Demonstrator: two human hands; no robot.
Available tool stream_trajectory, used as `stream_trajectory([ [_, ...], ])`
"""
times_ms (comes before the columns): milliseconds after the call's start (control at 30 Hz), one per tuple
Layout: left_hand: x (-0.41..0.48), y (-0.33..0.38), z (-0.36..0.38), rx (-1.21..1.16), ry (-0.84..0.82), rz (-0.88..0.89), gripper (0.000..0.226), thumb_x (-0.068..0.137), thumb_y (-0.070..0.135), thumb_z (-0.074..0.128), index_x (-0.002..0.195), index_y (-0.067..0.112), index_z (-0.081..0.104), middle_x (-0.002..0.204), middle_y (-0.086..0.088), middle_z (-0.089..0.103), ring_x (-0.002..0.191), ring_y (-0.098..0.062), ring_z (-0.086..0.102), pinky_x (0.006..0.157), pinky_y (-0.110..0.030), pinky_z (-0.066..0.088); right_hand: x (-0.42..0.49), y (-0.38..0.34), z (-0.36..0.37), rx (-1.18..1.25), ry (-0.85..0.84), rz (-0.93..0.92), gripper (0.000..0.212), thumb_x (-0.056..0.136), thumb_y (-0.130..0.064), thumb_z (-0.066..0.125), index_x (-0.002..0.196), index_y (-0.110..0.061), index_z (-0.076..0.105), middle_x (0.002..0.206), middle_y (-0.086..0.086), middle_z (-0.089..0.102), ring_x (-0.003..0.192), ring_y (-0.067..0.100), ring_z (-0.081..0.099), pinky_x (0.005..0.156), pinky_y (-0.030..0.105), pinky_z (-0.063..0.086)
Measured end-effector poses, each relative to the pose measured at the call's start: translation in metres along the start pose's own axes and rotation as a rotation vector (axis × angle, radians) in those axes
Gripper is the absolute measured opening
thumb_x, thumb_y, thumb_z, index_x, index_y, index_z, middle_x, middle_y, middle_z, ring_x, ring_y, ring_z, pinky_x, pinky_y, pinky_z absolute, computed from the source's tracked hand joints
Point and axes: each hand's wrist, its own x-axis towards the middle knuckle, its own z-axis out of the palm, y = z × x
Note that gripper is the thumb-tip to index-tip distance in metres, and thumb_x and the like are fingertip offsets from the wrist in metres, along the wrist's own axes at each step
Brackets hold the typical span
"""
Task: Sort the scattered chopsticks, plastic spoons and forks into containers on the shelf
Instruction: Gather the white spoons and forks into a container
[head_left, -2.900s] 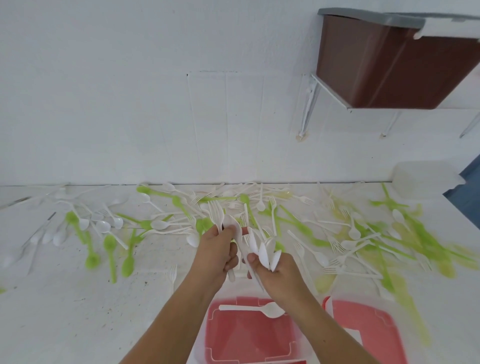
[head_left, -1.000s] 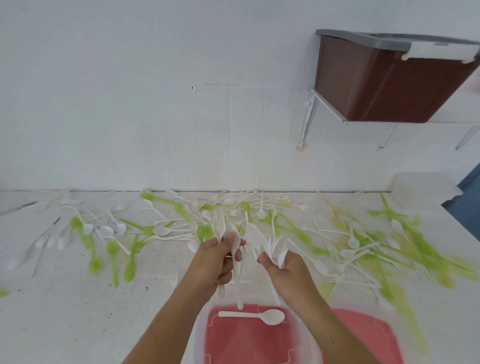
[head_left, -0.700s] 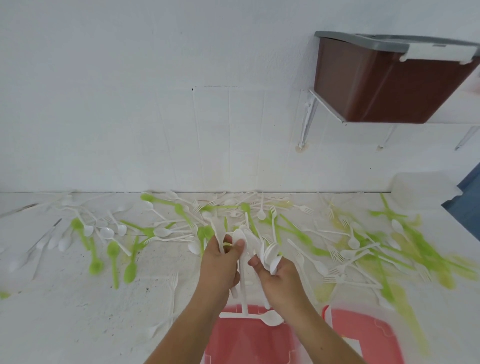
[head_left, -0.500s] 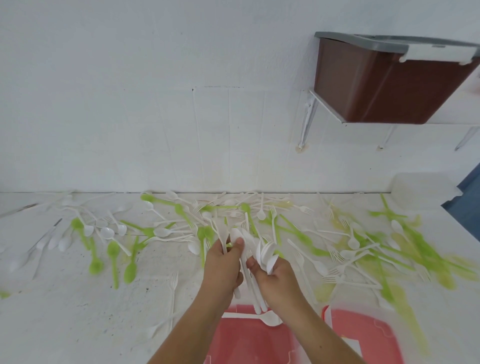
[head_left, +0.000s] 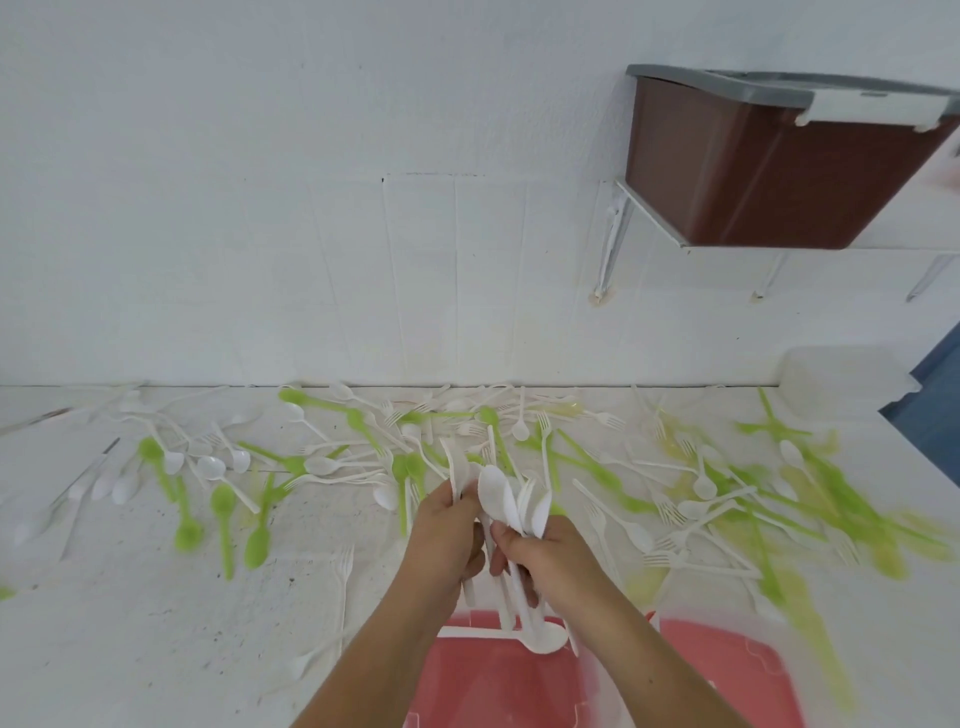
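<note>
White spoons (head_left: 511, 501) fan above fingers of right hand (head_left: 553, 558).

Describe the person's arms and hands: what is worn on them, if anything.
The left forearm and right forearm are bare to the frame's edge, with no sleeves in view. The left hand and right hand wear no gloves. No watch, bracelet or ring shows.

Bright, even daylight; soft shadows; wide-angle bowing; right edge smeared.
</note>
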Motion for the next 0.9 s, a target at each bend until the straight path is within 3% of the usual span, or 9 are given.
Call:
stream_trajectory([
  [100, -0.005, 0.002, 0.001, -0.187, -0.036, -0.127, 0.018, 0.098, 0.005, 0.047, 0.083, 0.007, 0.057, 0.061, -0.004, 0.049, 0.039, -0.011, 0.026, 0.036, -0.021, 0.015, 0.001, -0.004, -0.005, 0.014, -0.043, 0.065, 0.046, 0.100, -0.032, 0.063, 0.066, -0.002, 0.070, 0.058, 0.010, 0.058, 0.042, 0.018, 0.046, 0.048, 0.027, 0.041],
  [200, -0.005, 0.000, -0.005, -0.320, -0.084, -0.204, 0.017, 0.096, 0.013, 0.045, 0.083, 0.007, 0.055, 0.065, -0.006, 0.051, 0.041, -0.010, 0.022, 0.034, -0.019, 0.015, 0.004, -0.004, -0.009, -0.030, -0.070, 0.129, 0.044, 0.095, -0.040, 0.067, 0.067, -0.006, 0.072, 0.068, 0.016, 0.065, 0.047, 0.023, 0.049, 0.050, 0.027, 0.043],
  [300, -0.006, -0.001, -0.005, -0.207, -0.138, -0.180, 0.019, 0.101, 0.018, 0.051, 0.088, 0.007, 0.058, 0.066, -0.007, 0.049, 0.042, -0.010, 0.023, 0.034, -0.020, 0.016, 0.007, -0.002, -0.009, -0.036, -0.113, 0.157, 0.040, 0.092, -0.042, 0.069, 0.078, -0.005, 0.072, 0.070, 0.015, 0.066, 0.047, 0.022, 0.047, 0.048, 0.029, 0.041],
  [367, -0.005, -0.004, -0.004, -0.113, -0.122, -0.129, 0.019, 0.102, 0.010, 0.052, 0.085, 0.008, 0.059, 0.065, -0.006, 0.045, 0.042, -0.010, 0.024, 0.035, -0.021, 0.016, 0.007, -0.004, -0.008, -0.093, -0.136, 0.132, 0.045, 0.092, -0.047, 0.067, 0.083, -0.004, 0.070, 0.067, 0.009, 0.065, 0.049, 0.019, 0.048, 0.050, 0.030, 0.039],
  [467, 0.000, -0.003, -0.010, -0.073, -0.109, -0.051, 0.017, 0.104, 0.011, 0.054, 0.090, 0.007, 0.063, 0.069, -0.007, 0.052, 0.042, -0.011, 0.025, 0.036, -0.021, 0.019, 0.005, -0.003, -0.005, -0.191, -0.005, 0.044, 0.052, 0.095, -0.054, 0.065, 0.075, -0.006, 0.064, 0.057, 0.004, 0.059, 0.045, 0.014, 0.054, 0.049, 0.028, 0.044],
  [567, 0.005, 0.001, -0.017, -0.009, -0.100, 0.025, 0.021, 0.108, 0.016, 0.050, 0.099, 0.003, 0.063, 0.083, -0.010, 0.067, 0.041, -0.011, 0.024, 0.036, -0.020, 0.020, 0.007, 0.001, -0.006, -0.147, 0.103, 0.005, 0.043, 0.099, -0.045, 0.064, 0.074, -0.010, 0.059, 0.053, 0.004, 0.054, 0.047, 0.022, 0.057, 0.053, 0.035, 0.048],
  [667, 0.005, 0.001, -0.019, 0.058, -0.132, 0.019, 0.024, 0.109, 0.025, 0.050, 0.102, 0.006, 0.062, 0.083, -0.008, 0.056, 0.045, -0.011, 0.022, 0.038, -0.022, 0.021, 0.008, 0.004, -0.007, -0.226, 0.156, -0.030, 0.034, 0.098, -0.040, 0.066, 0.071, -0.019, 0.058, 0.057, -0.006, 0.043, 0.052, 0.013, 0.043, 0.057, 0.029, 0.037],
  [767, 0.001, -0.004, -0.015, 0.124, -0.217, 0.010, 0.032, 0.106, 0.038, 0.056, 0.092, 0.009, 0.057, 0.083, -0.012, 0.039, 0.051, -0.013, 0.020, 0.042, -0.023, 0.019, 0.007, 0.001, -0.003, -0.275, 0.144, -0.061, 0.023, 0.097, -0.026, 0.064, 0.074, -0.029, 0.067, 0.056, -0.009, 0.049, 0.051, 0.006, 0.042, 0.050, 0.017, 0.032],
  [900, -0.003, -0.007, -0.011, 0.052, -0.287, 0.026, 0.039, 0.101, 0.049, 0.063, 0.100, 0.010, 0.059, 0.094, -0.011, 0.040, 0.058, -0.018, 0.015, 0.043, -0.024, 0.019, 0.006, -0.002, 0.000, -0.312, 0.129, -0.025, 0.014, 0.083, -0.013, 0.057, 0.084, -0.026, 0.062, 0.068, -0.008, 0.051, 0.062, 0.011, 0.050, 0.060, 0.024, 0.040],
])
